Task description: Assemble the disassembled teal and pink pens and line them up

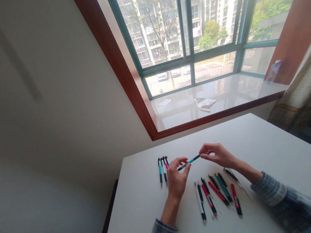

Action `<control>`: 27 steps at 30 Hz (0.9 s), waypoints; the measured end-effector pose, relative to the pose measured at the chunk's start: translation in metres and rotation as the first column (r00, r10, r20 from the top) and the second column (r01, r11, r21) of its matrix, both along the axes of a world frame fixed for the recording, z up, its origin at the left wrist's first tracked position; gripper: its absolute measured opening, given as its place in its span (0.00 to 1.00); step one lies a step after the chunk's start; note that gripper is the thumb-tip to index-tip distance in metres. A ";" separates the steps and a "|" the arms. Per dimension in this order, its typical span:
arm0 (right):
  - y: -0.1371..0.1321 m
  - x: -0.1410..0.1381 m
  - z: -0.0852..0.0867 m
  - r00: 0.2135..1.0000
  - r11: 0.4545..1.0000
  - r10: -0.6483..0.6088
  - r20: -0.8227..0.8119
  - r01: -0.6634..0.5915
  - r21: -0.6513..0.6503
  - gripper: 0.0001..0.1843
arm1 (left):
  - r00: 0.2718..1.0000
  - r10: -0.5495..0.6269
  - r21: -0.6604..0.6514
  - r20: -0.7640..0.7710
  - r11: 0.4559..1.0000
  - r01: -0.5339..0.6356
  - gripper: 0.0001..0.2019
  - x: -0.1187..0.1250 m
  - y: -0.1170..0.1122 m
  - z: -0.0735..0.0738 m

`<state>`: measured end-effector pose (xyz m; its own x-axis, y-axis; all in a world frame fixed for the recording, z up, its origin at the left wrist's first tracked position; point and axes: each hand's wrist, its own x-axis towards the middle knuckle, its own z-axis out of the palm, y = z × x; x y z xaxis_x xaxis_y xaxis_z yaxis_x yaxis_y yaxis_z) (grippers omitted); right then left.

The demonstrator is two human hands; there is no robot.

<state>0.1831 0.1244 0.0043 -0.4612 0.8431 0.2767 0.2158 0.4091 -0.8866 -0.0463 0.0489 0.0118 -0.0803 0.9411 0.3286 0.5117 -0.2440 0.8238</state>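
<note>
A teal and black pen (190, 160) is held level above the white table (275, 155) between both hands. My left hand (176, 177) pinches its left end with thumb and fingers. My right hand (217, 154) pinches its right end. To the left of my left hand a small group of pens (163, 167) lies side by side. In front of me, below my hands, several more pens (217, 195) in red, teal, white and black lie spread on the table.
A white windowsill (226, 97) beyond the table carries a crumpled cloth (204, 104) and a paper scrap (164, 102). A curtain (306, 88) hangs at the right. The table's left edge drops off next to the wall.
</note>
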 end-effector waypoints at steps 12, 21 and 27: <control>0.000 -0.002 0.001 0.988 0.988 0.034 -0.149 -0.056 -0.146 0.17 | 0.833 0.155 -0.116 0.532 0.987 -0.109 0.18 -0.012 0.014 -0.014; -0.021 -0.013 0.013 0.993 0.991 -0.023 -0.117 0.038 0.126 0.05 | 0.841 0.295 -0.117 0.452 0.955 -0.272 0.17 -0.017 0.014 -0.011; -0.032 -0.026 0.009 0.999 0.945 -0.039 0.001 0.037 0.325 0.03 | 0.839 0.400 -0.100 0.369 0.914 -0.392 0.17 -0.031 0.015 -0.010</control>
<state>0.1575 0.0922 0.0132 -0.4336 0.7250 0.5351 0.2424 0.6658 -0.7057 -0.0777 0.0640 0.0019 -0.5605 0.8083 0.1801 0.2137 -0.0689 0.9745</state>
